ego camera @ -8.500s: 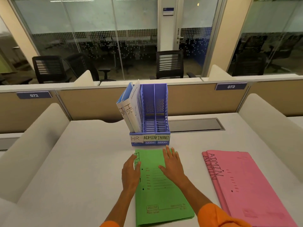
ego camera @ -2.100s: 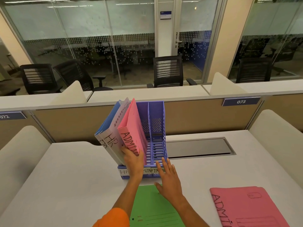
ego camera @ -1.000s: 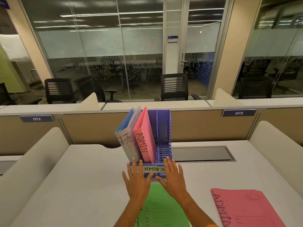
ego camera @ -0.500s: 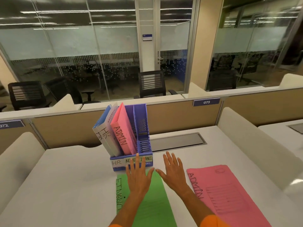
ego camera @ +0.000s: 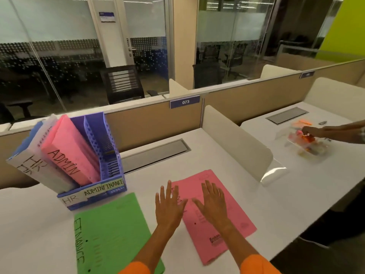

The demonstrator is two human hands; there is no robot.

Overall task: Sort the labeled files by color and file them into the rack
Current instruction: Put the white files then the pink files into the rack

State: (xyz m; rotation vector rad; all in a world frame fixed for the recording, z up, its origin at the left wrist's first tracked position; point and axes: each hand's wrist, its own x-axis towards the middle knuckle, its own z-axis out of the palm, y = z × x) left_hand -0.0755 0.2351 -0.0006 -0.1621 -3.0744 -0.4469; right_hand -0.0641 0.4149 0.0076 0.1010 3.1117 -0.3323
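Your left hand [ego camera: 169, 204] and right hand [ego camera: 212, 202] both lie flat with fingers spread, gripping nothing, on the pink file [ego camera: 223, 198] on the white worktop [ego camera: 35, 224]. The left covers only its near-left edge, where the writing is too hidden to read. The green FINANCE file [ego camera: 112, 230] lies just left. The purple rack [ego camera: 104, 155] holds white HR files [ego camera: 37, 167] and a pink ADMIN file [ego camera: 69, 153].
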